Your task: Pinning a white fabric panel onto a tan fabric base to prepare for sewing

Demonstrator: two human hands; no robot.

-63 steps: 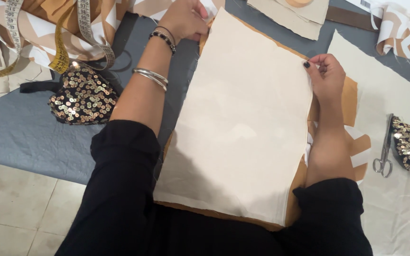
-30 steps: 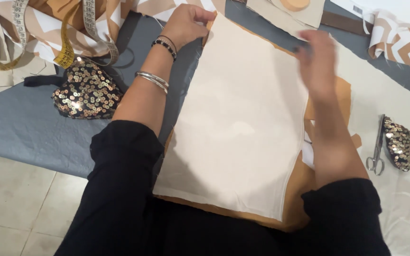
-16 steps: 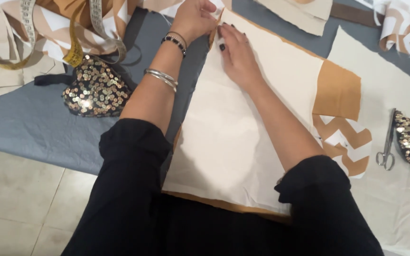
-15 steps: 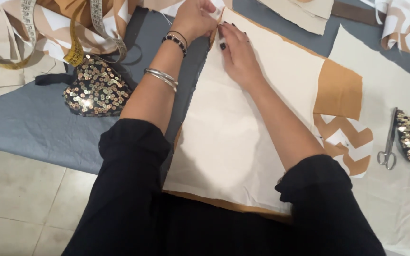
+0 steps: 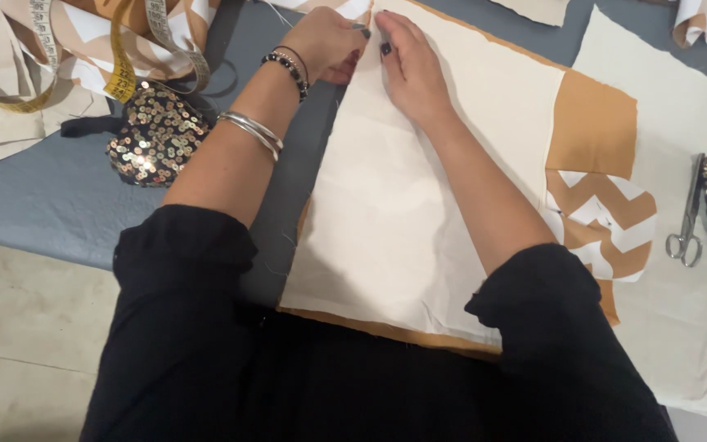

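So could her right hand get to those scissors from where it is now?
Probably yes. The scissors lie uncovered on pale cloth at her right, and nothing stands between them and the right hand, though it is now busy at the cream fabric.

There is 1 view, from a camera on the person's head, looking steeply down and forward over their own black-sleeved arms. It sits close: the forearms fill the middle of the frame and both sleeves run off the bottom edge. The left hand (image 5: 325,42) and right hand (image 5: 407,65) lie near the top edge, at the far end of a cream fabric panel (image 5: 419,205). The grey-covered counter (image 5: 34,205) runs from left to right, with pale floor at bottom left.
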